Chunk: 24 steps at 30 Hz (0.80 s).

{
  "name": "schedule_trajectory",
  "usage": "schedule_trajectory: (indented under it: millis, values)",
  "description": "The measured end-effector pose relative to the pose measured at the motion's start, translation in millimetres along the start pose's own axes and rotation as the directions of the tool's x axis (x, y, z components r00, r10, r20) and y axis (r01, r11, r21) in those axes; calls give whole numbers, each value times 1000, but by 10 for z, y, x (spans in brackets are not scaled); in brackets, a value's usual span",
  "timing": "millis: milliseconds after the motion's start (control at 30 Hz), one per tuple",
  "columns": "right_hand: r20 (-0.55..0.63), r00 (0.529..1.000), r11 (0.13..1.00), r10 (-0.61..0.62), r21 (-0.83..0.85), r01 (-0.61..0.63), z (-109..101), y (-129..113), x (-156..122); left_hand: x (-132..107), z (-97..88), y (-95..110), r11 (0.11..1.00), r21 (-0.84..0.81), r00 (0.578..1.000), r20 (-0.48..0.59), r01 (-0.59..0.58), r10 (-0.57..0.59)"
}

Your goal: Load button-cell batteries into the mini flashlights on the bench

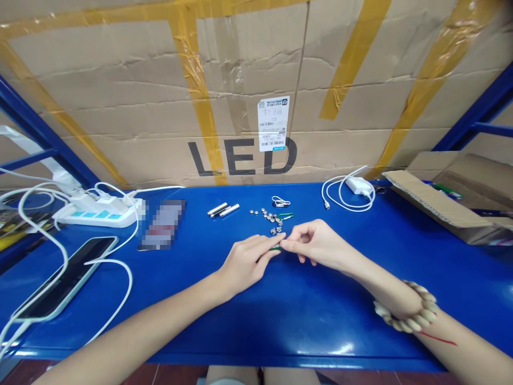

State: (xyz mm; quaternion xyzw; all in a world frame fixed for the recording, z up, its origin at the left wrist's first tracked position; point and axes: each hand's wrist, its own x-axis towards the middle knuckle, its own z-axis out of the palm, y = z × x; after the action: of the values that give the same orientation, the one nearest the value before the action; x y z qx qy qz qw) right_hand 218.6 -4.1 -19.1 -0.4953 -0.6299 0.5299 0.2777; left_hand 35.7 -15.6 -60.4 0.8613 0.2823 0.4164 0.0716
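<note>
My left hand (pixel 247 260) and my right hand (pixel 313 244) meet fingertip to fingertip on the blue table (pixel 280 315). Between them both pinch a small green object (pixel 275 247), mostly hidden by the fingers. Just beyond the fingertips lies a scatter of several small silver button cells (pixel 269 216). A green clip (pixel 286 216) and a small white cord loop (pixel 280 201) lie among them. Three silver metal cylinders (pixel 223 209) rest to the left of the cells. A beaded bracelet (pixel 406 310) circles my right wrist.
A white power strip (pixel 100 214) with cables sits at the left, a phone (pixel 66 278) on a white cable in front of it. A white charger with coiled cable (pixel 352 190) lies at the back right. An open cardboard box (pixel 449 198) stands at the right, a large cardboard sheet (pixel 248 91) behind.
</note>
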Motion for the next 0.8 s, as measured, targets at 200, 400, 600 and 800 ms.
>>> schedule_trajectory:
  millis: [200,400,600,800]
  values:
    - [19,999,1000,-28,3,28,-48,-53,-15,22,-18,37,999,10,998,-46,-46,46]
    - [36,999,1000,-9,-7,10,-34,16,44,38,-39,35,1000,3,1000,4,-30,30]
    - [-156,777,779,-611,-295,553,-87,20,32,48,9,45,987,30,987,-45,157,-156]
    - [109,498,317,-860,-649,691,-199,55,3,56,13,50,979,95,984,-24,178,-177]
